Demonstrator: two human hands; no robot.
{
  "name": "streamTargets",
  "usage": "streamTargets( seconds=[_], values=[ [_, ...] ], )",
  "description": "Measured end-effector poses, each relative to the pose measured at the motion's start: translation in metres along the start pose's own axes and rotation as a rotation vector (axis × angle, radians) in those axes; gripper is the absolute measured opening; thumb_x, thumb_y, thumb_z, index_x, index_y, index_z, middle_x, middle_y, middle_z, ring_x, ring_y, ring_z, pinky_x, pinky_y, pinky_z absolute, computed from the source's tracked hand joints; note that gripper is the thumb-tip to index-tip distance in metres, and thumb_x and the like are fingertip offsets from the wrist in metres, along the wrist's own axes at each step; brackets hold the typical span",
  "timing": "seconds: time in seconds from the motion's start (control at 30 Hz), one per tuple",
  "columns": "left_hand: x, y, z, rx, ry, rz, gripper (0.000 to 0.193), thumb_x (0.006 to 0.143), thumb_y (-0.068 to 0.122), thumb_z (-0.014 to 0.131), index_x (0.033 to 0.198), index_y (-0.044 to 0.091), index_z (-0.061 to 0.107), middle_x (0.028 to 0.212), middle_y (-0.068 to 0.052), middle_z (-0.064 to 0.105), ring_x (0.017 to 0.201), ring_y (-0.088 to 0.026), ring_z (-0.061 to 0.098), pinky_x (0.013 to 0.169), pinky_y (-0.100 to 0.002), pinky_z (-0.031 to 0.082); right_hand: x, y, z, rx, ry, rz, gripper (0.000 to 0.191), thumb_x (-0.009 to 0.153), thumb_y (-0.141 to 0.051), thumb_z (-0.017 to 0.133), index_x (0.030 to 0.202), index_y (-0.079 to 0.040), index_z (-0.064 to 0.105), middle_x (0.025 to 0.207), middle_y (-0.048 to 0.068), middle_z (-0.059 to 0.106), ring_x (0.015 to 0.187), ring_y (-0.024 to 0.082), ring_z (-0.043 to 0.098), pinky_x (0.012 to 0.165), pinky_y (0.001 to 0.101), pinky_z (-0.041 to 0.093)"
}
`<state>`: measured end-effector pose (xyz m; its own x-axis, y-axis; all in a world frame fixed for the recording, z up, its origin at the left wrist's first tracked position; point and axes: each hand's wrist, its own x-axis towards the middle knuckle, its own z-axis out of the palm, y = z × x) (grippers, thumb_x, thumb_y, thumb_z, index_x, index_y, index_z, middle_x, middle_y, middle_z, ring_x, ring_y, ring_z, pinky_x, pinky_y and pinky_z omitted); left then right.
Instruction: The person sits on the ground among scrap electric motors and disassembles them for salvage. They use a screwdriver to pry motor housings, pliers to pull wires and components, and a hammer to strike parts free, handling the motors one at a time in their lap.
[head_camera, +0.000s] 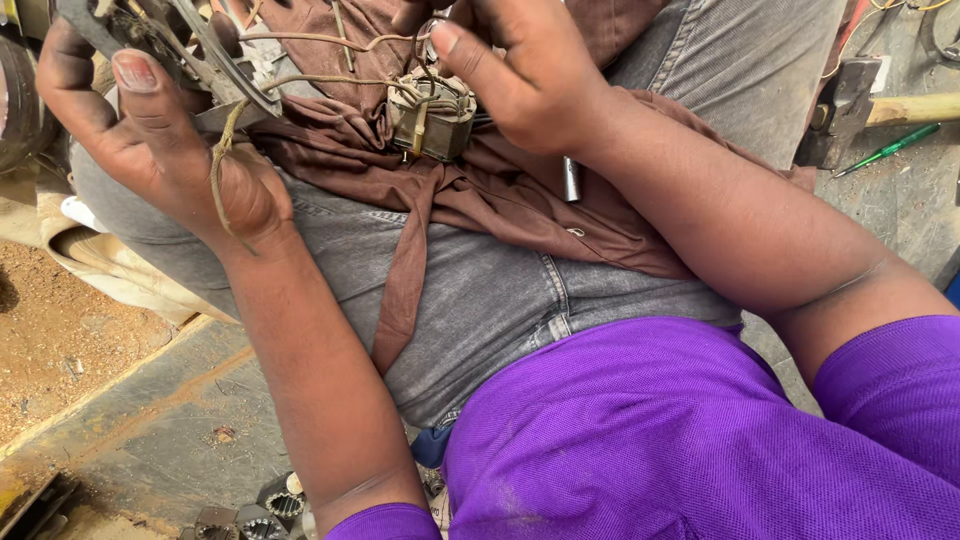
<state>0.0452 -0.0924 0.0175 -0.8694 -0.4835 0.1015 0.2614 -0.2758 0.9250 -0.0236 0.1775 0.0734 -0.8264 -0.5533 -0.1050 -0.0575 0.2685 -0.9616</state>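
The landmark is the brown cloth (470, 195) draped over the person's lap. Sitting on its upper folds is a small wound coil block (432, 118), boxy and tan, with thin brown leads rising from it. The right hand (520, 80) is just right of the coil and touching it, thumb extended over the block's top and the other fingers curled round its far side; what the fingertips pinch cannot be told. The left hand (150, 140) is left of the cloth's upper edge, thumb pressed flat and fingers wrapped round a dark metal frame part (170, 45), with a frayed cord (225, 160) trailing across the palm. A short metal cylinder (571, 180) lies on the cloth below the right hand. Well right of the cloth, on the ground, lie a hammer (850, 105) and a green screwdriver (885, 150).
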Motion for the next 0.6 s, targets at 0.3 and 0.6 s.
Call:
streamTargets(
  seconds=[0.3,0.6],
  values=[
    [0.0,0.015,0.019,-0.125,-0.104,-0.106,0.066,0.101,0.046,0.08,0.139,0.003,0.046,0.124,-0.012,0.061,0.112,-0.022,0.069,0.098,-0.041,0.063,0.009,0.005,0.025,-0.312,-0.099,-0.48,0.038,0.104,-0.018,0.073,0.135,-0.004,0.058,0.123,0.013,0.068,0.115,0.033,0.068,0.097,0.0432,0.054],
    [-0.003,0.024,0.026,-0.229,-0.151,-0.137,0.074,0.095,0.047,0.083,0.143,0.003,0.049,0.126,-0.012,0.063,0.115,-0.023,0.068,0.102,-0.042,0.06,0.021,0.024,0.018,0.021,0.283,-0.05,0.019,0.116,-0.016,0.059,0.105,-0.002,0.064,0.087,0.001,0.061,0.08,0.009,0.058,0.075,0.0271,0.05]
  ],
)
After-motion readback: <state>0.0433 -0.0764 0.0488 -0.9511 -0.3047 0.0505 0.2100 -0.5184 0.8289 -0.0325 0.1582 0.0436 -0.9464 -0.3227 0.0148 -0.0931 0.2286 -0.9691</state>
